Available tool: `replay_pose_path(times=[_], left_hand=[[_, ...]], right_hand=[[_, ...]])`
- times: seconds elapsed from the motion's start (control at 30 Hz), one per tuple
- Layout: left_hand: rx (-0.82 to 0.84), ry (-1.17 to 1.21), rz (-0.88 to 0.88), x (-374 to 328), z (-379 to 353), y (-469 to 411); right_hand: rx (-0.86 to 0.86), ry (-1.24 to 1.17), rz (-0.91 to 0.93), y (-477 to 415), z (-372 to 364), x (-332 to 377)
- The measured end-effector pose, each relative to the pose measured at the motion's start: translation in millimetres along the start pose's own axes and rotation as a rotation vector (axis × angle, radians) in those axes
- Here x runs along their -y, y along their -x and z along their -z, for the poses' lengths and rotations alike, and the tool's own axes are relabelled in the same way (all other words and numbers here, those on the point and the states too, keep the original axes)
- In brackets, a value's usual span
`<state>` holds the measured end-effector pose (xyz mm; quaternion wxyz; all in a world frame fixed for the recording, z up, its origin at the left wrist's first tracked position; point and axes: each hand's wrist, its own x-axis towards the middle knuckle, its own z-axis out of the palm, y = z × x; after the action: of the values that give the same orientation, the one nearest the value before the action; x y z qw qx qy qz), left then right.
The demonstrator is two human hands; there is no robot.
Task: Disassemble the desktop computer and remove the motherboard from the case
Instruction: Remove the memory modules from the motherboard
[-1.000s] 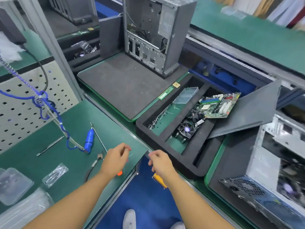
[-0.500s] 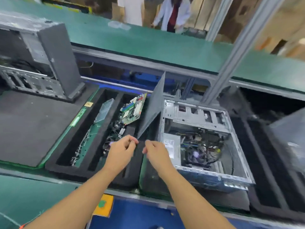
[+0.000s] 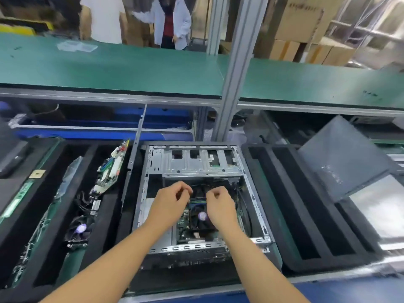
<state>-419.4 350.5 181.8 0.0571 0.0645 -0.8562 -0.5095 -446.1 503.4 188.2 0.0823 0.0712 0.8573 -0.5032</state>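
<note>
Both forearms reach in from the bottom edge. Left hand (image 3: 169,201) and right hand (image 3: 220,204) are inside the open desktop case (image 3: 253,193), fingers curled in narrow, near each other but apart; cannot tell if either pinches anything. Case lies on its side, side panel off, on the dark conveyor surface. Motherboard (image 3: 185,226) sits in the case bottom, under and between the hands, CPU cooler fan (image 3: 202,216) with purple hub just below the right hand. Silver drive cage (image 3: 196,162) fills the far part of the case.

Left of the case: black foam tray (image 3: 102,215) with slots, holding a loose green motherboard (image 3: 111,169) tilted on edge and a loose cooler fan (image 3: 79,229). Right: another black foam tray (image 3: 306,215), a dark panel (image 3: 341,158) leaning at its far side.

Farther back: green tabletop (image 3: 131,68), aluminium post (image 3: 238,62), two people standing behind, cardboard boxes (image 3: 297,25) far right.
</note>
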Motion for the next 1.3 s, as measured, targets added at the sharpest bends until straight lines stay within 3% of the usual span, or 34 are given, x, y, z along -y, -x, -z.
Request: replay_pose_path(times=[0.1,0.2,0.33,0.4,0.53,0.7,0.9,1.13,1.3], left_hand=[[0.065,-0.119,-0.024,-5,-29,-14],[0.128,-0.274,-0.099,-4,-56,-25],[0.098,-0.582,-0.281,0,-83,-46],[0.096,-0.665,-0.279,-1,-93,-53],[0.014,-0.667,-0.292,5,-109,-48],[-0.046,-0.778,-0.319,17,-110,-49],[0.12,-0.952,-0.349,22,-105,-81],[0.202,-0.987,-0.342,32,-105,-90],[0.184,-0.981,-0.342,33,-107,-90]], right_hand=[[-0.105,-0.003,-0.024,-13,21,-20],[-0.061,0.021,-0.007,-26,32,-34],[-0.155,0.054,0.066,-42,33,-37],[-0.136,0.082,0.022,-47,29,-41],[0.008,-0.11,-0.162,-58,22,-50],[-0.093,-0.296,-0.2,-71,20,-58],[-0.082,-0.596,-0.251,-79,19,-58],[-0.096,-0.418,-0.275,-78,21,-57],[-0.1,-0.218,-0.061,-56,20,-60]])
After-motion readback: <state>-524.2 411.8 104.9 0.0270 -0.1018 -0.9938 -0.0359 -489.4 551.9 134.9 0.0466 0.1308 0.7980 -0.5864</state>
